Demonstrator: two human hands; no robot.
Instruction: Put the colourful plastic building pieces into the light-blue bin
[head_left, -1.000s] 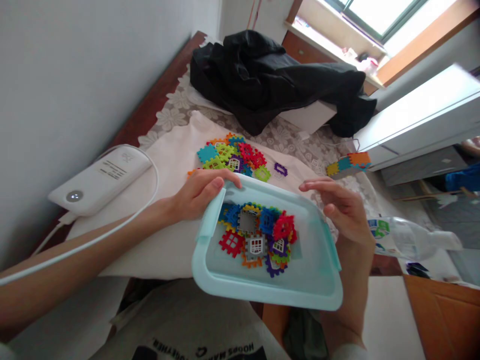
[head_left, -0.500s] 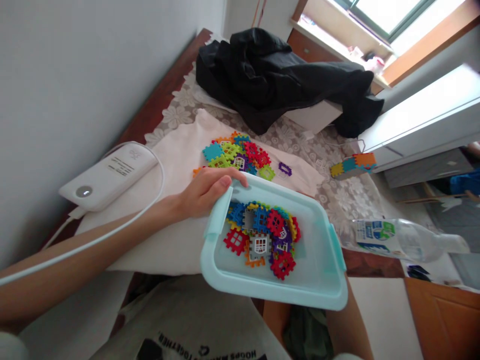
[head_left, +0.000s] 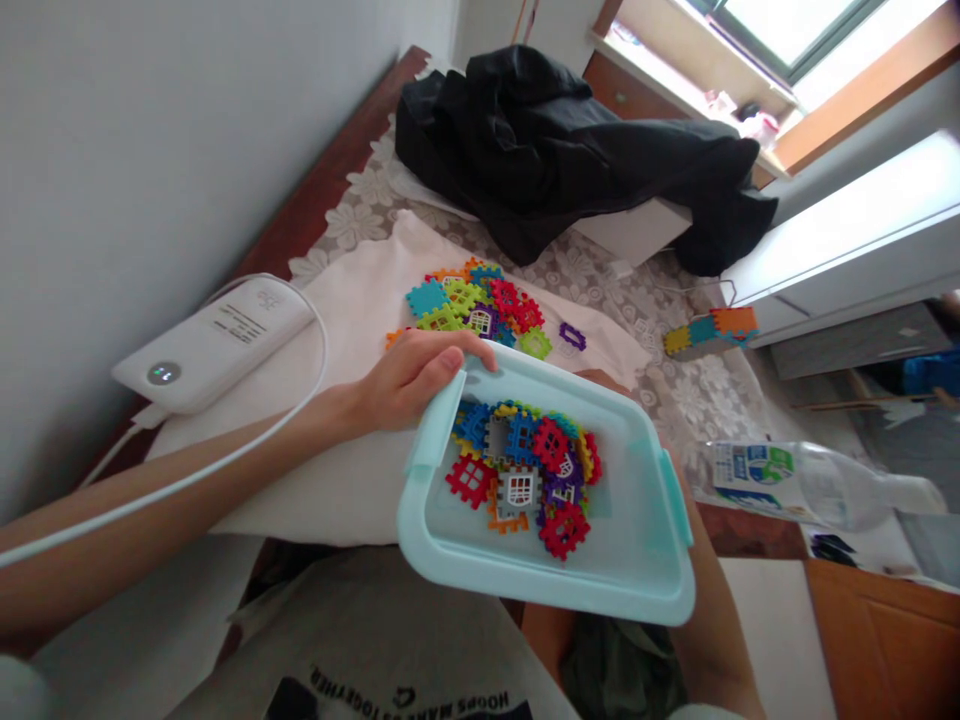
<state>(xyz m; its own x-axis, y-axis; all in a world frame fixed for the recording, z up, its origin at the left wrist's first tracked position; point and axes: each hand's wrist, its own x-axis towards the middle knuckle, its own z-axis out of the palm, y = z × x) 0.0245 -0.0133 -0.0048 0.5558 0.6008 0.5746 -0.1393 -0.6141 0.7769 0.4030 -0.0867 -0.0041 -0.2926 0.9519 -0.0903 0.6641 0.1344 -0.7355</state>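
The bench (head_left: 675, 390) carries a black jacket (head_left: 570, 150), a white cloth (head_left: 352, 310) and a pile of toy tiles (head_left: 480, 305). Above its near edge is the box (head_left: 637, 570) with colourful tiles (head_left: 525, 470). The left hand (head_left: 409, 375) has its fingers (head_left: 450, 358) closed on the box corner. The right hand is hidden below the box; its fingers cannot be judged.

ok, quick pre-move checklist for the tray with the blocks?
1. Left hand grips the teal tray at its far left corner: ok.
2. Right hand hidden under the tray; support there: cannot tell.
3. Tray level: not ok, it tilts.
4. Blocks in tray inside the rim: ok.
5. Loose blocks on the white cloth, apart from the tray: ok.
6. White cable lies across the left forearm: not ok.
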